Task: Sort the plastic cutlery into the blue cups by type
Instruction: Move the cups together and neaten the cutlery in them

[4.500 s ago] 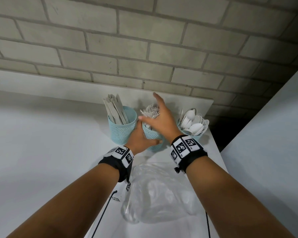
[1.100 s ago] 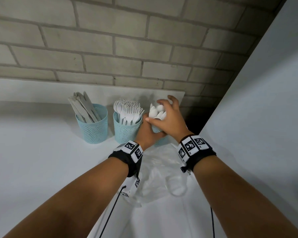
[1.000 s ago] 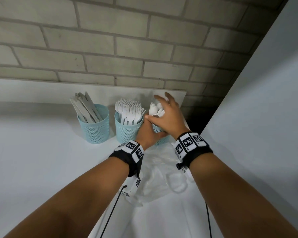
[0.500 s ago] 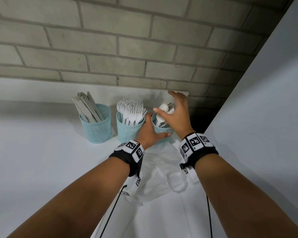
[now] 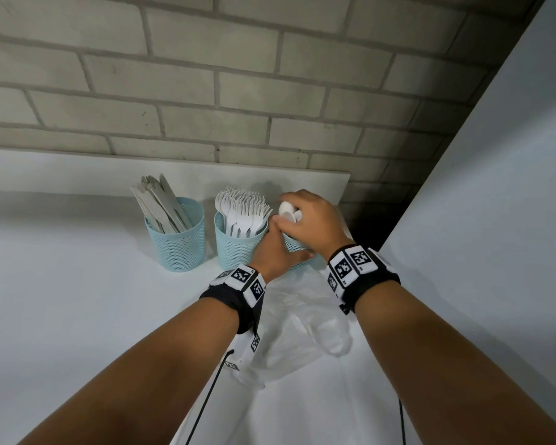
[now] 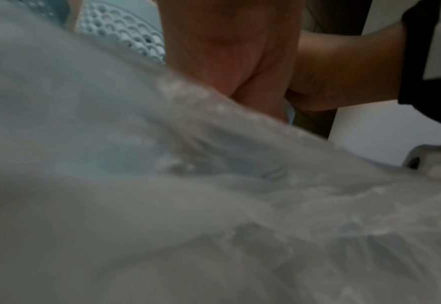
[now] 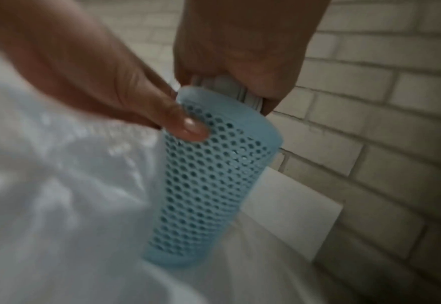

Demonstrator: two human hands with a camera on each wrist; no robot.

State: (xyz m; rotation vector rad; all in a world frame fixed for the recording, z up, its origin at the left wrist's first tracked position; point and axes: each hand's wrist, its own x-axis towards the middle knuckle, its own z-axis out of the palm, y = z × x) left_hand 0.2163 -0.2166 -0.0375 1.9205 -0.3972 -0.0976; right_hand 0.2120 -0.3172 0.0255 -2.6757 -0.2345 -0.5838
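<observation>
Three blue mesh cups stand in a row by the brick wall. The left cup holds white knives and the middle cup holds white forks. My left hand grips the right cup, with its thumb on the mesh wall. Over that cup, my right hand curls round a bunch of white spoons, covering most of them. In the right wrist view the spoons sit bunched at the rim under my fingers. The left wrist view is blurred.
A crumpled clear plastic bag lies on the white table just in front of the cups, under both wrists. The brick wall stands close behind. A white panel rises at the right, beyond a dark gap.
Both hands moved from the fork cup to the spoon cup. My right hand's fingers, straight over the spoons a moment ago, have curled round them. The left hand keeps its grip.
</observation>
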